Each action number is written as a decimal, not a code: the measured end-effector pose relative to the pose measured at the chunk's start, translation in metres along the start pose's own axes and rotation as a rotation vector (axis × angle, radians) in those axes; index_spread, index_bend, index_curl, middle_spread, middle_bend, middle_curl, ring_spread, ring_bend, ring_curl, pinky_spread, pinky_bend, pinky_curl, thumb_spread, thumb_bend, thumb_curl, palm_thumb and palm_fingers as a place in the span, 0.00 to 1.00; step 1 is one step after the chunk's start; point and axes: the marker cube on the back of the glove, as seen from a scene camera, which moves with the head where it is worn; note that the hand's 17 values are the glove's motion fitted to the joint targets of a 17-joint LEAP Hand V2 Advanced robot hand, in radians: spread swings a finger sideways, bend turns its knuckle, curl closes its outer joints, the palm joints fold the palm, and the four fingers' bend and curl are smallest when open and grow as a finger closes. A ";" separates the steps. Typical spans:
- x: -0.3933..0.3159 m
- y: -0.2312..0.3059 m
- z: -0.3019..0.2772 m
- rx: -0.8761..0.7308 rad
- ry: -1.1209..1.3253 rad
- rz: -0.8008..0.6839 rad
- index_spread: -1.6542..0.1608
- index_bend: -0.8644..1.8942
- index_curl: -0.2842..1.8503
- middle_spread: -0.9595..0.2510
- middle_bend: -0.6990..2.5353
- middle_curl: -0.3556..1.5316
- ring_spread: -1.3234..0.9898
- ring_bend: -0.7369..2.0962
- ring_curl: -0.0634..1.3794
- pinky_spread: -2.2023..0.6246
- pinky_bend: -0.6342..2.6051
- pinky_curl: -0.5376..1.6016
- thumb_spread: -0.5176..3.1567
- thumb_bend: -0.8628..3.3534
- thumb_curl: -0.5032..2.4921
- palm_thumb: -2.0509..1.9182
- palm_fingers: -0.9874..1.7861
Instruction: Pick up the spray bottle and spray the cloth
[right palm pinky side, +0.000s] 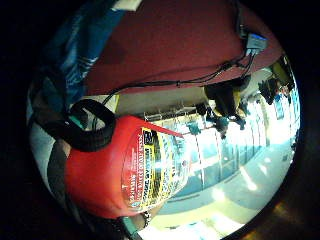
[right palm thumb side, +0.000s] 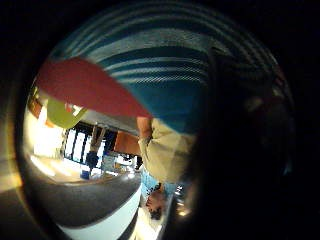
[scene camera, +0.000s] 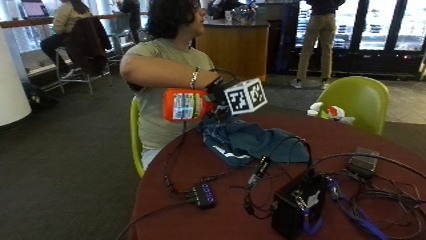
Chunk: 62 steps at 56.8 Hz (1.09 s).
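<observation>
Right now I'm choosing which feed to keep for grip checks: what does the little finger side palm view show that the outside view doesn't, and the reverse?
Only the little finger side palm view shows the black strap looped against the bottle's body and the label's yellow band close up. Only the outside view shows the gloved right hand holding the bottle sideways in the air, above the table. Both share the orange spray bottle, the blue striped cloth and the dark red table.

Grey carpet (scene camera: 66, 165), green chair (scene camera: 356, 100), windows (scene camera: 379, 25).
</observation>
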 end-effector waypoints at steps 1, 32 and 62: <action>-0.003 0.007 -0.004 0.021 -0.009 -0.024 0.77 0.42 0.42 0.66 0.41 0.49 0.51 0.47 0.38 0.71 0.32 0.45 0.25 0.20 0.45 0.76 0.83; -0.114 0.126 -0.085 0.681 -0.397 -1.139 0.77 0.42 0.42 0.66 0.40 0.48 0.51 0.47 0.38 0.70 0.32 0.45 0.25 0.20 0.46 0.76 0.84; -0.212 -0.006 -0.063 0.910 -0.715 -1.361 0.77 0.42 0.43 0.67 0.41 0.48 0.51 0.48 0.39 0.71 0.32 0.45 0.25 0.20 0.46 0.76 0.83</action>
